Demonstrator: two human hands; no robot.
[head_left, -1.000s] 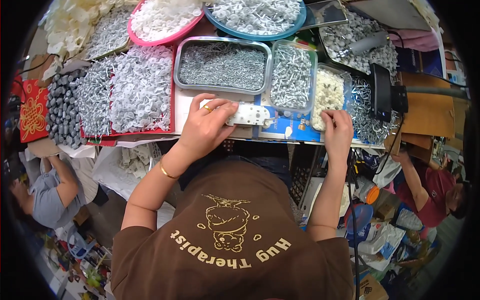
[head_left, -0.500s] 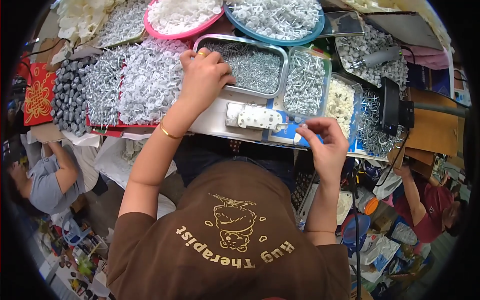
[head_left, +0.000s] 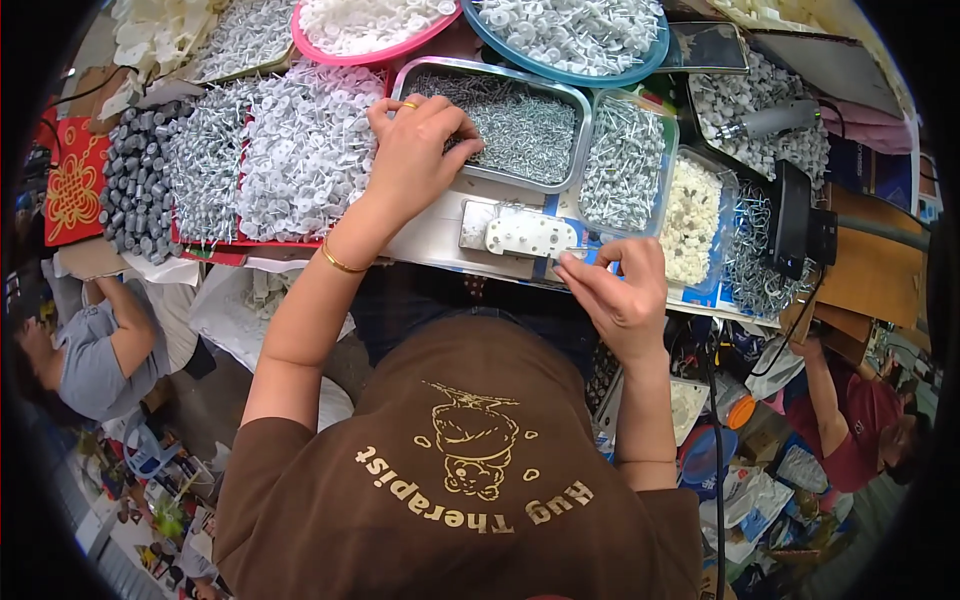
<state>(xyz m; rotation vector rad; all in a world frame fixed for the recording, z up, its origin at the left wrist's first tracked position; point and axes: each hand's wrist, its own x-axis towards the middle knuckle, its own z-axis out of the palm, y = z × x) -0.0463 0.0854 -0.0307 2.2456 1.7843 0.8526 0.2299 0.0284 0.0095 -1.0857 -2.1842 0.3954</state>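
My left hand [head_left: 418,150] reaches over the near left corner of a metal tray [head_left: 583,135] of small grey screws [head_left: 525,130]. Its fingers are bent and closed, with the tips down among the screws; what they pinch is hidden. In front of the tray lies a small motor-like device [head_left: 530,236] with a white plate and a thin shaft pointing right. Thumb and fingertips of my right hand [head_left: 625,295] are pinched together at the shaft's end. Whatever sits between them is too small to name.
Heaped white plastic-headed nails [head_left: 305,160], loose nails [head_left: 205,165] and grey plugs [head_left: 145,180] fill the left. A pink basin [head_left: 375,50] and a blue basin [head_left: 570,75] stand behind. Right are a clear tub of screws [head_left: 625,165], white pieces [head_left: 690,220], hooks [head_left: 755,245] and a black clamp-like stand [head_left: 790,220].
My right hand has moved left to the device's shaft end and its fingertips have come closer together. The left hand stays at the screw tray. The whole view has shifted slightly.
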